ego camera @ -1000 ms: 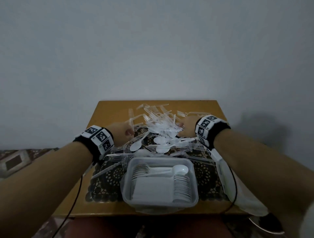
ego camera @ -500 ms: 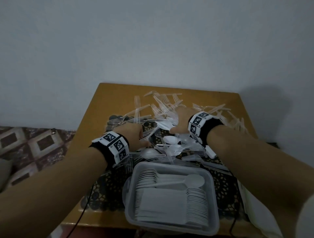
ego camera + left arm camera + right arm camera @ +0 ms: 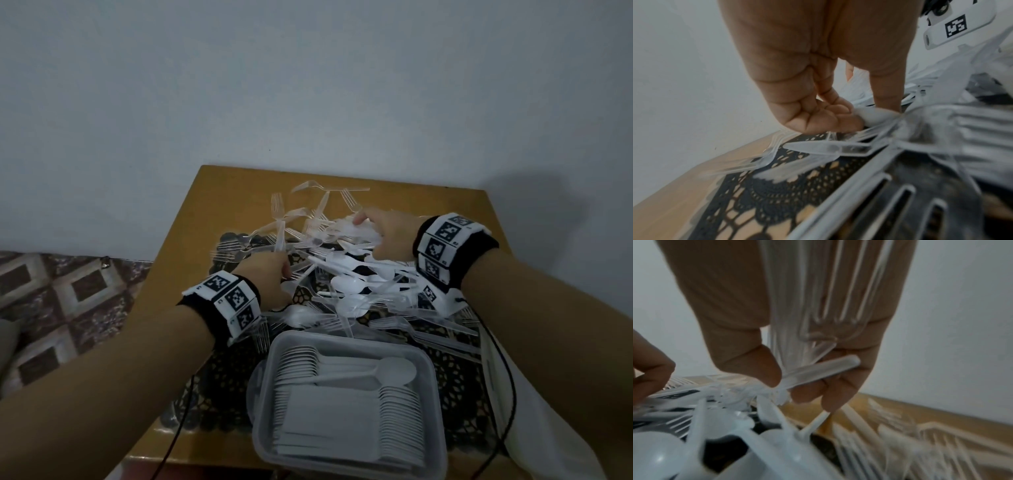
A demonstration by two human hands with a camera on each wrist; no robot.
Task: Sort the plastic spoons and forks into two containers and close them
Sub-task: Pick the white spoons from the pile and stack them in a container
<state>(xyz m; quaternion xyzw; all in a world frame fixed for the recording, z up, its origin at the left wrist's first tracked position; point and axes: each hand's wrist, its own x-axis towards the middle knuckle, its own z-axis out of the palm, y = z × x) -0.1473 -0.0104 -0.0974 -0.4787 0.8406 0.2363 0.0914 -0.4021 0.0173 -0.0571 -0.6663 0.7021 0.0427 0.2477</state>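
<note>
Both hands dig through the heap of white and clear plastic cutlery (image 3: 346, 274) on the wooden tabletop (image 3: 219, 205): right hand (image 3: 387, 236) grips white spoon handles (image 3: 818, 371) to gather them, left hand (image 3: 270, 274) pinches a clear fork (image 3: 279, 222), beside the spoon-filled translucent container (image 3: 267, 428)

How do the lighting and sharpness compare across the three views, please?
Head view: dim, bluish, fairly sharp; a soft shadow falls on the wall right of the table. Left wrist view: brighter, with the clear forks smeared by blur nearest the lens. Right wrist view: the right hand is fairly clear, the pile below blurred.
</note>
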